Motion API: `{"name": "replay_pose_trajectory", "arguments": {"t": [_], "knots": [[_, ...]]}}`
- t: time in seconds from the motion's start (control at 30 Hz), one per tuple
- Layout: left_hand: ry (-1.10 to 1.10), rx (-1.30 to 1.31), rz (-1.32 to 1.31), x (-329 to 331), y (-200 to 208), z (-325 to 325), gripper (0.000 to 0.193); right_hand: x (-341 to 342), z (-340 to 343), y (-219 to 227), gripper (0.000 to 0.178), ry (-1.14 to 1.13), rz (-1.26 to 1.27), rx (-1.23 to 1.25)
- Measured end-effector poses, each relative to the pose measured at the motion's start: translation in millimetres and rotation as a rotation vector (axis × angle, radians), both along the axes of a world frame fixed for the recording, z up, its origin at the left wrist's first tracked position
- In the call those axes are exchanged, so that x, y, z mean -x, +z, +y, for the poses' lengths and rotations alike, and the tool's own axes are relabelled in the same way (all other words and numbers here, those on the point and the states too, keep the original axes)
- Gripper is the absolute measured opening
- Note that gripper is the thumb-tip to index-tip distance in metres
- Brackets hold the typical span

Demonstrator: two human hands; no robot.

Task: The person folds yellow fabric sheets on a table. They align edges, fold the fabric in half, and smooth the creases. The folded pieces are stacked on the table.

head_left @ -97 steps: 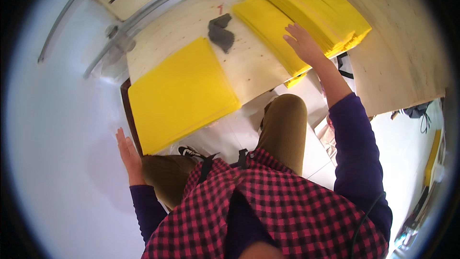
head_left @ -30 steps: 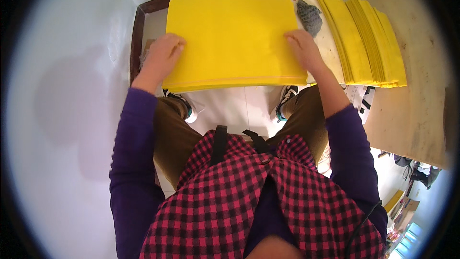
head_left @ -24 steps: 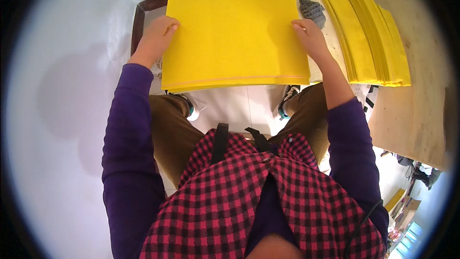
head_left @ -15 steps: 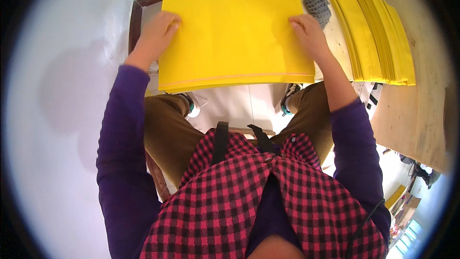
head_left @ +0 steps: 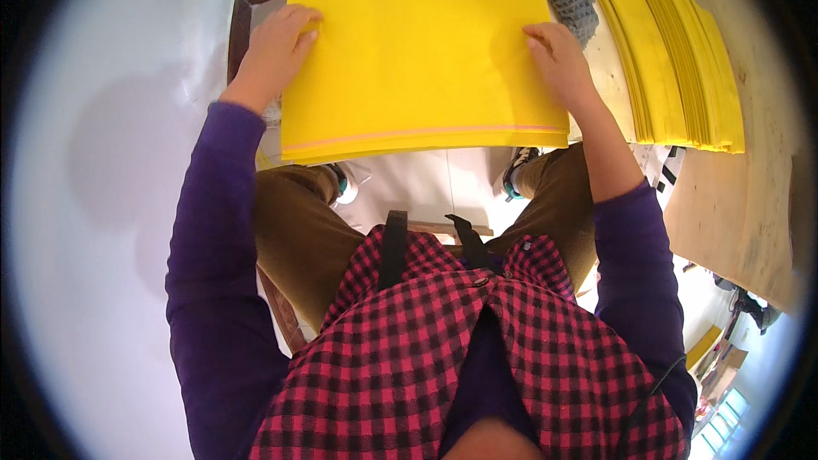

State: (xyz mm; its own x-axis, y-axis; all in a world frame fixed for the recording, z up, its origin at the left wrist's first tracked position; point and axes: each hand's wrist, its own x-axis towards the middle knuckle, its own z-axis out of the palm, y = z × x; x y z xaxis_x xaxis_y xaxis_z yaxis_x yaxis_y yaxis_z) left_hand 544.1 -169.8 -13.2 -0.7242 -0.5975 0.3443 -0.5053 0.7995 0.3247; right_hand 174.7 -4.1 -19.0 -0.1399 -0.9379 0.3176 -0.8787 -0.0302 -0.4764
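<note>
A stack of large yellow fabric-like sheets (head_left: 417, 60) lies in front of me, with several layers showing along its near edge. A thin pink line runs across the top sheet close to that edge. At the left side, my left hand (head_left: 279, 44) rests on the sheet's border, its thumb apart from its fingers. My right hand (head_left: 560, 60) touches the right border, fingers bent and slightly apart from the thumb. Neither hand lifts the sheet visibly. The far edge of the stack is partly cut off by the picture's top.
Right of the stack, a crumpled grey textured cloth (head_left: 573, 8) lies on the pale wooden table (head_left: 724, 221). Beyond it are folded yellow bundles (head_left: 673, 60) in a row. A white wall (head_left: 102, 204) stands close on my left. A dark wooden frame (head_left: 241, 25) shows beside the stack.
Both hands have spread slightly outward, and the left fingers have opened away from the thumb. The stack's far edge sits higher in the picture, and its right side a little further right.
</note>
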Motion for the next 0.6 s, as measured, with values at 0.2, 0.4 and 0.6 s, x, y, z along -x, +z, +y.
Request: {"name": "replay_pose_trajectory", "arguments": {"t": [0.2, 0.4, 0.6], "knots": [[-0.047, -0.002, 0.060, -13, 6, 10, 0.017, -5, 39, 19, 0.022, 0.044, -0.182, -0.052], [-0.014, -0.088, 0.008, -11, -6, 16, 0.016, -18, 27, 2, 0.023, 0.047, -0.028, -0.007], [0.015, -0.020, 0.063, -13, 0, -3, 0.017, -14, 31, 16, 0.024, 0.010, -0.112, -0.075]]}}
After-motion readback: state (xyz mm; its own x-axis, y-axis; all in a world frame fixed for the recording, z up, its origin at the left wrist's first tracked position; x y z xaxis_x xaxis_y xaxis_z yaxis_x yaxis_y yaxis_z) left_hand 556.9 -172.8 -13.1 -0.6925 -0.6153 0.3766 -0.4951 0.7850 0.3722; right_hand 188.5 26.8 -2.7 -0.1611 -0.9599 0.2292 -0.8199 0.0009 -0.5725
